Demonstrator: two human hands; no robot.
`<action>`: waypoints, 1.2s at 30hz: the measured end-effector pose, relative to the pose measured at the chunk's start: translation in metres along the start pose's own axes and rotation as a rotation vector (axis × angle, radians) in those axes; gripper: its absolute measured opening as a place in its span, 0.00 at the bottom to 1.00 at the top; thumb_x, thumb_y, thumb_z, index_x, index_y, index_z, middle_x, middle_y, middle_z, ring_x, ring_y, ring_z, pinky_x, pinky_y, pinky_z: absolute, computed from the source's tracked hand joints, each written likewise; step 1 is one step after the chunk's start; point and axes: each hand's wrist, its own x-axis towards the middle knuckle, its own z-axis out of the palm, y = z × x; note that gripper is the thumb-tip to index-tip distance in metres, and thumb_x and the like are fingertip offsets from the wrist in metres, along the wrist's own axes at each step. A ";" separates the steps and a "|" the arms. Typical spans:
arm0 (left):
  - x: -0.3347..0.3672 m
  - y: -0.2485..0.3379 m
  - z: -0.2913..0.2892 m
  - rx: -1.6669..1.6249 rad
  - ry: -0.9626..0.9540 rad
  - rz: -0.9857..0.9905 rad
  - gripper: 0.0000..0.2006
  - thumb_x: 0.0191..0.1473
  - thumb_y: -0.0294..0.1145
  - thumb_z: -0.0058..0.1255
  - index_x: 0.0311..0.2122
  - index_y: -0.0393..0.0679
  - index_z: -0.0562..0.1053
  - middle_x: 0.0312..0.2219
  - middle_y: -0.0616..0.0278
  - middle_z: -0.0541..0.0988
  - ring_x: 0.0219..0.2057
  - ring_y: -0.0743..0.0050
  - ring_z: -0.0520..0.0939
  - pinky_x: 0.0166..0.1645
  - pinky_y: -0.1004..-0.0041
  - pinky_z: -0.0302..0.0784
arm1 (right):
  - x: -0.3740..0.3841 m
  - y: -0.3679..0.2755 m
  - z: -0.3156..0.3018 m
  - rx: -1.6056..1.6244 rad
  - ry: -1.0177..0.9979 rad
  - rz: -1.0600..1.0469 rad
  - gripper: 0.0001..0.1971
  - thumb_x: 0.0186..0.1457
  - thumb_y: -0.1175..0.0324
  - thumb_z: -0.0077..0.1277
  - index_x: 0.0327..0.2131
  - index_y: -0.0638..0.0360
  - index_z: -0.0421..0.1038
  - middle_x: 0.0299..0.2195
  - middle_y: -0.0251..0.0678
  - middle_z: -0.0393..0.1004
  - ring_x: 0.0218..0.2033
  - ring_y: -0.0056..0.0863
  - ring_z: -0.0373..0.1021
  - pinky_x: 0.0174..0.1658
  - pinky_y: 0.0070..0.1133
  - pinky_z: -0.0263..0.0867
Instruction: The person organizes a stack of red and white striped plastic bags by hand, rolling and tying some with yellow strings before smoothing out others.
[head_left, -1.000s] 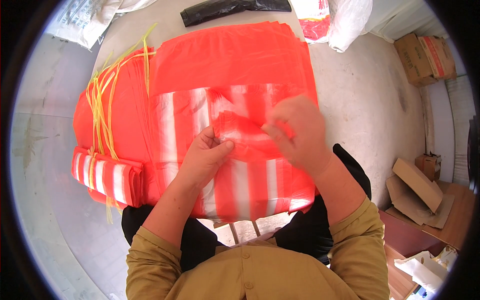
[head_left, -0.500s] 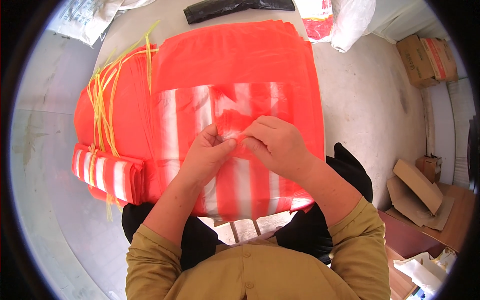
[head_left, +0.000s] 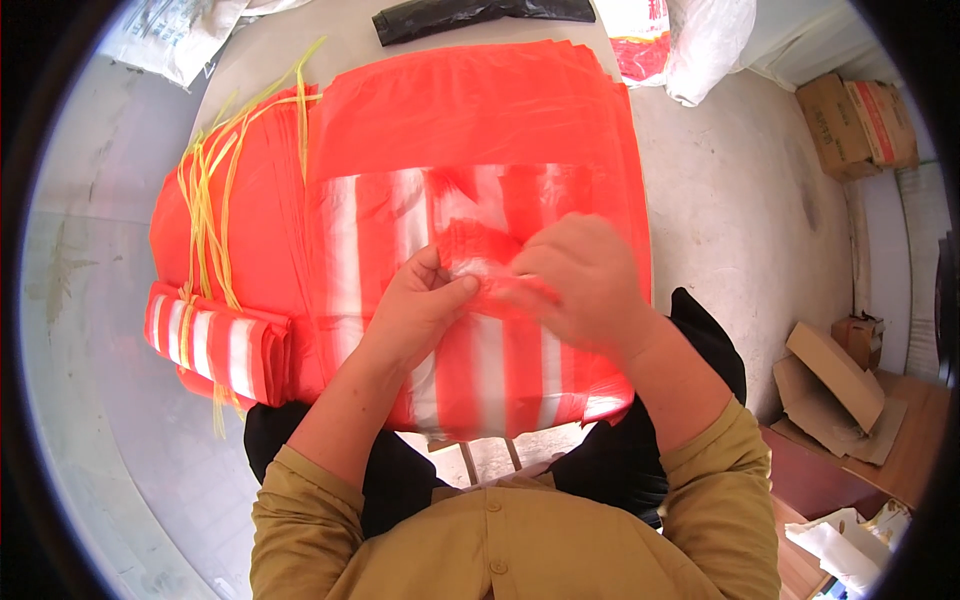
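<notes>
A red plastic bag with white stripes [head_left: 487, 370] lies spread on a thick stack of red plastic sheets or bags [head_left: 470, 105]. My left hand [head_left: 412, 305] pinches a gathered, crumpled part of it between thumb and fingers. Beside it to the right, my right hand [head_left: 585, 285] is smeared by motion, its fingers curled round a strip of the same red plastic that stretches between the hands. To the left rests a folded bundle of red and white striped bags [head_left: 215, 345], with yellow ties [head_left: 205, 220] running across it and the red pile behind.
The stack sits on a pale tabletop [head_left: 270, 50]. A black plastic roll [head_left: 485, 18] lies at its far side, near white sacks [head_left: 705, 45]. Off to the right are a closed cardboard box [head_left: 840, 125] and an opened one [head_left: 830, 390].
My right hand has moved a little right and up, turning as it pulls the red plastic away from my left hand. The left hand holds nearly the same place.
</notes>
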 end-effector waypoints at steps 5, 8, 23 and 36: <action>-0.003 0.002 -0.003 0.010 0.000 -0.004 0.14 0.61 0.21 0.56 0.51 0.42 0.74 0.41 0.64 0.83 0.40 0.81 0.83 0.46 0.76 0.78 | -0.011 -0.008 0.024 0.110 -0.207 0.139 0.08 0.50 0.68 0.64 0.31 0.55 0.74 0.28 0.34 0.73 0.31 0.36 0.72 0.34 0.30 0.67; -0.001 0.001 -0.003 0.010 -0.001 -0.016 0.13 0.61 0.22 0.56 0.51 0.43 0.74 0.41 0.65 0.83 0.39 0.82 0.82 0.45 0.77 0.78 | -0.012 -0.002 0.025 0.163 -0.129 0.204 0.06 0.52 0.69 0.62 0.30 0.56 0.74 0.26 0.36 0.72 0.29 0.38 0.71 0.32 0.31 0.67; -0.002 0.002 -0.001 -0.052 -0.006 -0.013 0.17 0.57 0.15 0.51 0.51 0.40 0.74 0.41 0.61 0.82 0.40 0.76 0.83 0.48 0.73 0.79 | -0.007 0.011 0.011 0.254 -0.107 0.308 0.03 0.58 0.73 0.56 0.35 0.62 0.75 0.31 0.41 0.75 0.31 0.41 0.73 0.35 0.28 0.69; -0.003 0.003 -0.004 0.045 -0.024 -0.011 0.14 0.58 0.18 0.55 0.50 0.41 0.74 0.43 0.63 0.82 0.42 0.80 0.82 0.48 0.77 0.78 | -0.015 -0.009 0.028 0.144 -0.175 0.149 0.10 0.48 0.71 0.65 0.34 0.57 0.75 0.32 0.35 0.75 0.33 0.36 0.73 0.34 0.30 0.70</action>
